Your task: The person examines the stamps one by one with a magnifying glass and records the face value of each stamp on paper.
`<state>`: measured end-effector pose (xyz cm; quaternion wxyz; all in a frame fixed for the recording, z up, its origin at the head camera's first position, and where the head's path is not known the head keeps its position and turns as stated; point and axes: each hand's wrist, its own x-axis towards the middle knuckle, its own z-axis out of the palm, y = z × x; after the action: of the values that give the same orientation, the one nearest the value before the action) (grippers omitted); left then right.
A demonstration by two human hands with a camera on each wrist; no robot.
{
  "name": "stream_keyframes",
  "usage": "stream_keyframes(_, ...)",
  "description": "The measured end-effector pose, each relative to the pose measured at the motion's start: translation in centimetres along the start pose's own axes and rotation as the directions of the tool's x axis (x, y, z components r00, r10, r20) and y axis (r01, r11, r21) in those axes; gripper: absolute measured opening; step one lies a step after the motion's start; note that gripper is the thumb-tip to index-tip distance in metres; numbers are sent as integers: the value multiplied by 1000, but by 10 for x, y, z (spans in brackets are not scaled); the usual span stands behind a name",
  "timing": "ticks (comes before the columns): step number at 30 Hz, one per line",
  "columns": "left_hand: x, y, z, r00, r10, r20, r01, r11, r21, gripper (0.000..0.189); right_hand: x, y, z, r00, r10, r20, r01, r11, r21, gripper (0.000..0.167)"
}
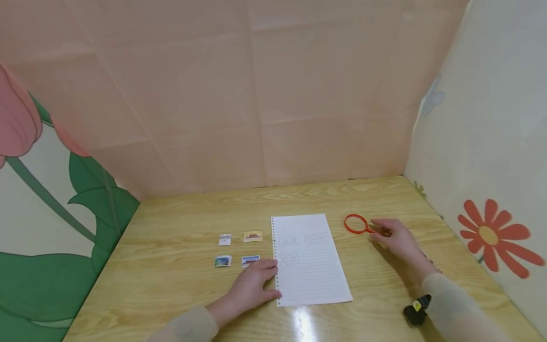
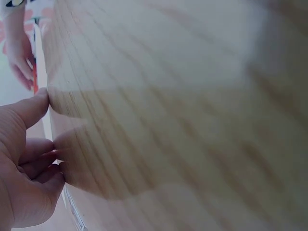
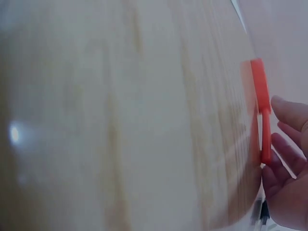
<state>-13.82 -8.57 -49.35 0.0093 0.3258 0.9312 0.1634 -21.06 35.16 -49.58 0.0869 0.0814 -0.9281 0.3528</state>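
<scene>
A lined white sheet (image 1: 303, 285) with punched holes and pencil writing lies on the wooden table. My left hand (image 1: 256, 285) rests at its left edge, thumb and fingertips touching the margin. That hand (image 2: 29, 163) shows relaxed fingers on the tabletop in the left wrist view. My right hand (image 1: 397, 240) is at the handle of a red magnifying glass (image 1: 356, 232), which lies flat right of the sheet. In the right wrist view the thumb of this hand (image 3: 291, 159) stands apart from the red handle (image 3: 266, 139), while other fingers are close beside or touching it.
Left of the sheet lie several small stamps, among them a yellow one (image 1: 253, 236), a pale one (image 1: 224, 239) and a green-blue one (image 1: 222, 261). A blue stamp (image 1: 249, 260) is partly behind my left hand. A pink backdrop (image 1: 256, 118) closes the table's far side.
</scene>
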Motion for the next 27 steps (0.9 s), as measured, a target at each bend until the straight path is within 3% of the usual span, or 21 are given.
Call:
stream_keyframes(5, 1, -1, 1, 1000, 8, -3, -8, 1000, 3, 64, 1, -1, 1, 999, 14, 39, -14, 1000, 7, 49)
stream_keyframes(14, 2, -6, 4, 997, 66, -50, -65, 998, 16, 63, 3, 3, 7, 1000, -12, -12, 12, 1000, -19, 38)
stream_keyframes(21, 0, -13, 2, 995, 71, -69, -75, 995, -68, 63, 6, 4, 12, 998, 48, -45, -52, 994, -95, 26)
stream_keyframes(27, 0, -29, -8, 983, 36, -182, -60, 990, -128, 58, 6, 0, 14, 994, 69, -86, -80, 988, -129, 14)
